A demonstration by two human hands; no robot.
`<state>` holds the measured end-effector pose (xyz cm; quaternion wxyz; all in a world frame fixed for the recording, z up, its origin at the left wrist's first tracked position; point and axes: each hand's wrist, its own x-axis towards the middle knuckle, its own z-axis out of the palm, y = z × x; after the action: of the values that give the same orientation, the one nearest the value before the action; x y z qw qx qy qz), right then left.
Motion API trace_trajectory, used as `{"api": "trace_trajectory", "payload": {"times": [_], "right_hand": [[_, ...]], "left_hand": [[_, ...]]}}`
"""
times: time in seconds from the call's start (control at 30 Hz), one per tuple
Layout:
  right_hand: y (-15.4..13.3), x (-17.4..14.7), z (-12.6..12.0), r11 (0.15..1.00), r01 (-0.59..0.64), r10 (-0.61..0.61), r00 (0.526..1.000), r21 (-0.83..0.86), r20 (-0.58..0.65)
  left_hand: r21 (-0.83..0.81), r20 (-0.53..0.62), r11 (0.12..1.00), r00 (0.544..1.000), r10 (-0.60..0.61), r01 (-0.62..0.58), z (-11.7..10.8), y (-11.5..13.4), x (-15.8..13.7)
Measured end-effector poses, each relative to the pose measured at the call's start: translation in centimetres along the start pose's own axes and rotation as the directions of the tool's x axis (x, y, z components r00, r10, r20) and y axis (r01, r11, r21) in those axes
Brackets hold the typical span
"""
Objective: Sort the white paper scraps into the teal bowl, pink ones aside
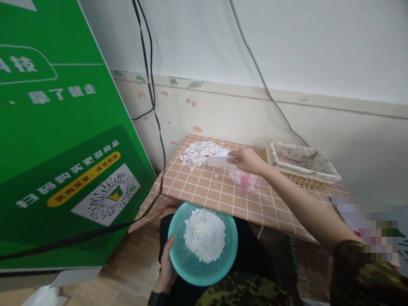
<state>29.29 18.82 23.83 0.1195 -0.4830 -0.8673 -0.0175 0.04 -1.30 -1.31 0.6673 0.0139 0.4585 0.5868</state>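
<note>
My right hand is closed on the end of a flat white card, held over the tabletop. Just beyond the card lies a heap of small white and pinkish paper scraps. A smaller pile of pink and white scraps sits nearer me, below the hand. On my lap rests a round turquoise plastic basket with slotted sides, and white paper scraps fill its middle. My left hand grips the basket's left rim, thumb over the edge and the other fingers hidden underneath.
A brown checked cloth covers the table against the wall. A wicker basket with a cloth lining stands on its right side. At left rises a green panel with a QR code. Black cables hang beside it.
</note>
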Motion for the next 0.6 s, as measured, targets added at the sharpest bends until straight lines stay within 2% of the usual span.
{"api": "trace_trajectory", "payload": {"times": [0.23,0.4,0.6], "right_hand": [[-2.5,3.1,2.2,0.996,-0.026,0.022,0.998,-0.084,-0.054],[-2.0,3.4,2.0,0.995,0.063,-0.06,0.997,-0.076,0.043],[-1.6,4.4,1.7,0.996,-0.027,0.023,0.999,-0.089,-0.048]], "left_hand": [[-0.018,0.006,1.0,1.0,0.015,-0.015,0.0,0.0,0.1],[-0.026,0.02,1.0,1.0,-0.003,0.003,-0.1,0.0,0.0],[0.017,0.025,1.0,1.0,0.018,-0.019,0.1,0.1,-0.1]]}}
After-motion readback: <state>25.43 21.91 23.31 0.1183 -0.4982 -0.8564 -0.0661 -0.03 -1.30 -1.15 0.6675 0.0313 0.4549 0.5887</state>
